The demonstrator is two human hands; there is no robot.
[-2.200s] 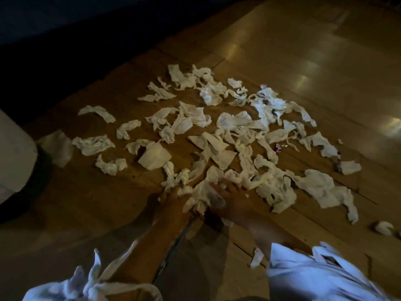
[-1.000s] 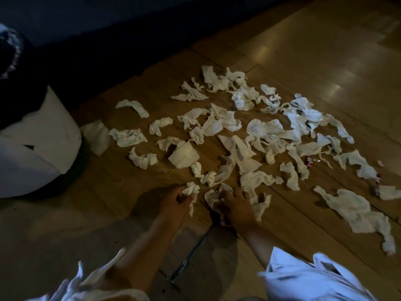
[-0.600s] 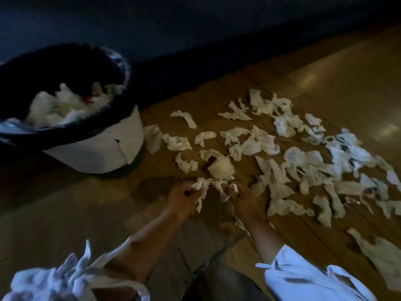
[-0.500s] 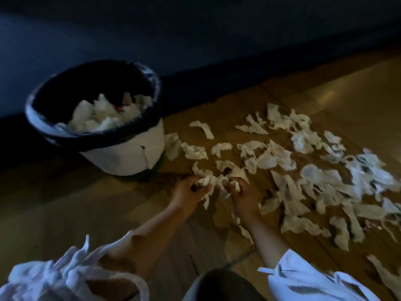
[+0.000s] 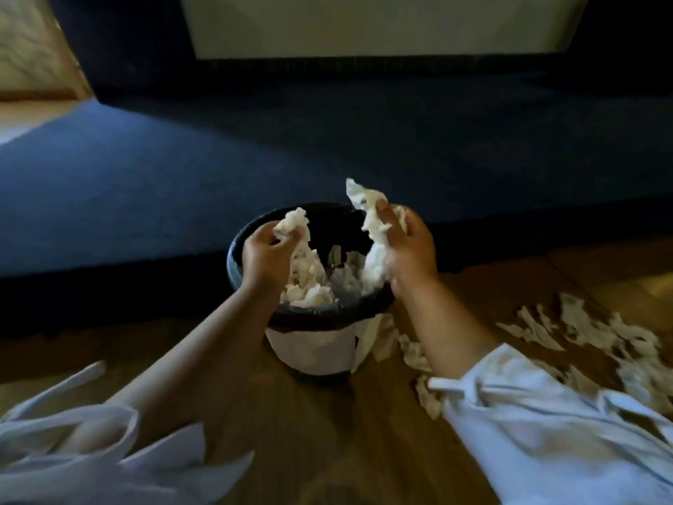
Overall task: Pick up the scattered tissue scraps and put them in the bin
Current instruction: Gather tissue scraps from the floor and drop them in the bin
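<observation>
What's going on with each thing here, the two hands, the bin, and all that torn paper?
left hand: closed on a wad of tissue, over the bin.
right hand: closed on a longer bunch of tissue, over the bin.
bin: upright on the floor, black liner, partly filled with tissue.
held tissue: not yet dropped.
scraps on the floor: many lie scattered to the right of the bin.

Our hands over the bin, scraps to the right

We hold our left hand (image 5: 263, 257) and right hand (image 5: 408, 246) above the bin (image 5: 313, 344); tissue scraps (image 5: 582, 333) lie on the floor (image 5: 320, 431) right of it.
</observation>
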